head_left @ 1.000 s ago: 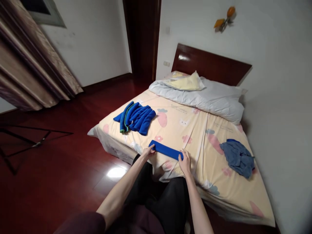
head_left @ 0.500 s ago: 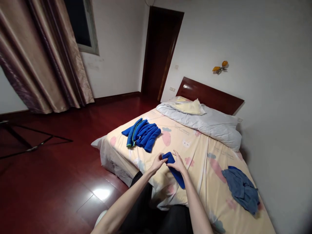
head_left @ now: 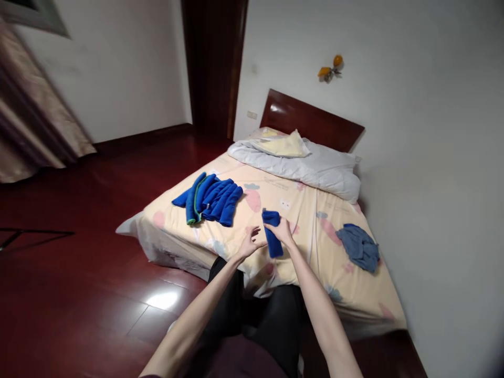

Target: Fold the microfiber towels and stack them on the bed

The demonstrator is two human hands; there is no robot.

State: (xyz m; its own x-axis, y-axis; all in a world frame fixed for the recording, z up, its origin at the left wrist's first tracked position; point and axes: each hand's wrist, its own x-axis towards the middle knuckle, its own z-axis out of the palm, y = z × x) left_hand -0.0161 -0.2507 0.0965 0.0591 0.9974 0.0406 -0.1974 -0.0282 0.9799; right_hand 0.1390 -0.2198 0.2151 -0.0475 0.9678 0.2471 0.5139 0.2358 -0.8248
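Note:
My right hand (head_left: 282, 231) grips a blue folded towel (head_left: 273, 242), a narrow strip held just above the bed. Beside its left edge is my left hand (head_left: 250, 243), fingers apart and holding nothing; whether its thumb touches the cloth I cannot tell. To the left on the bed lies a row of rolled or folded blue towels (head_left: 220, 202), one with green edging (head_left: 192, 205). A crumpled grey-blue cloth (head_left: 359, 248) rests near the bed's right side, with a bit of brighter blue showing behind it.
The bed (head_left: 299, 268) has a pale patterned sheet. A bunched white quilt (head_left: 331, 168) and a pale yellow pillow (head_left: 287, 146) lie by the dark wooden headboard (head_left: 311, 118). Thin black stand legs (head_left: 23, 231) are on the red floor at left, below a curtain (head_left: 35, 121).
My left hand has let go of the blue towel and opened to its left. My right hand now holds the towel alone, more upright. The view has turned right and down.

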